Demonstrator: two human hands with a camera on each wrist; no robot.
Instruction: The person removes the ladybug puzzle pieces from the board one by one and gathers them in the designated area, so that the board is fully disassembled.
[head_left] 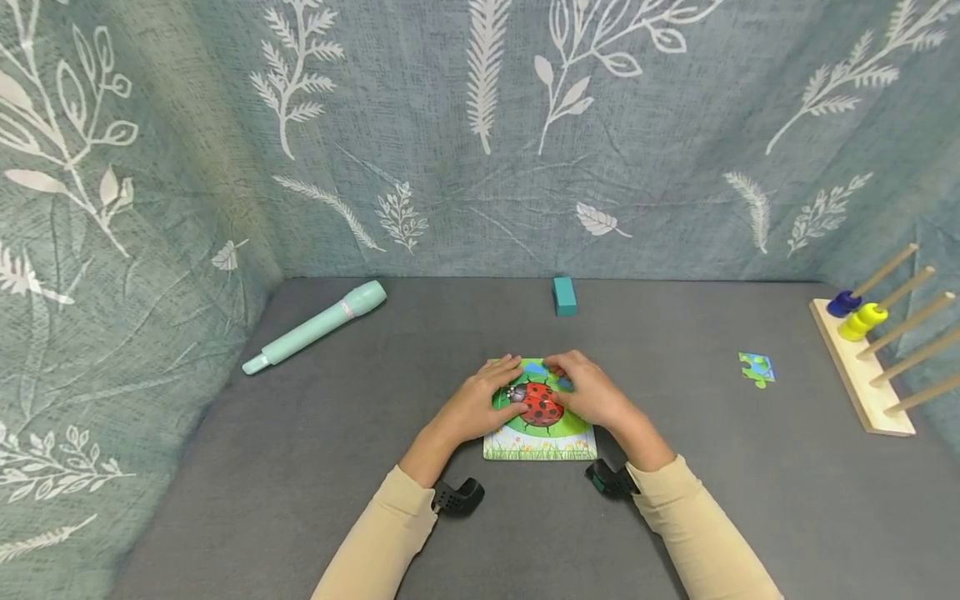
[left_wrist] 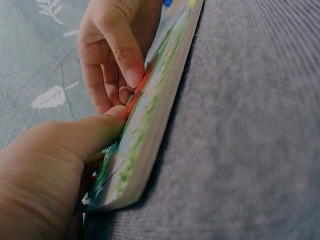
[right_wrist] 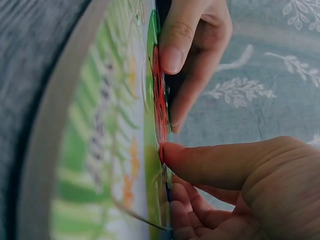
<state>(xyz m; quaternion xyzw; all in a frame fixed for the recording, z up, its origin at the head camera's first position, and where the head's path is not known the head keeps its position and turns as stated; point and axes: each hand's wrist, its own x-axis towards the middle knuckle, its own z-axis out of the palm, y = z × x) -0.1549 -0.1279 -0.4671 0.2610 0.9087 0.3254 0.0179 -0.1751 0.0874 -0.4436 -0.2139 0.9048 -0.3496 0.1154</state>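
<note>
A ladybug jigsaw puzzle (head_left: 540, 446) in a flat board lies on the table between both hands, its red, black-spotted ladybug in the middle. From the left side, my left hand (head_left: 477, 404) rests on the puzzle, fingers extended toward its top edge and thumb on the ladybug. My right hand (head_left: 592, 392) covers the upper right part, its thumb touching the ladybug's right edge and its fingertips at the top. In the right wrist view, the right thumb (right_wrist: 210, 162) presses against the picture while the other fingers bend loosely beside it. The surface beneath both palms is hidden.
One loose puzzle piece (head_left: 756, 369) lies to the right. Beyond it stands a wooden peg stacker (head_left: 862, 367) with blue and yellow beads. A teal block (head_left: 565, 297) sits at the back, and a mint-green toy microphone-like stick (head_left: 315, 327) lies at the left.
</note>
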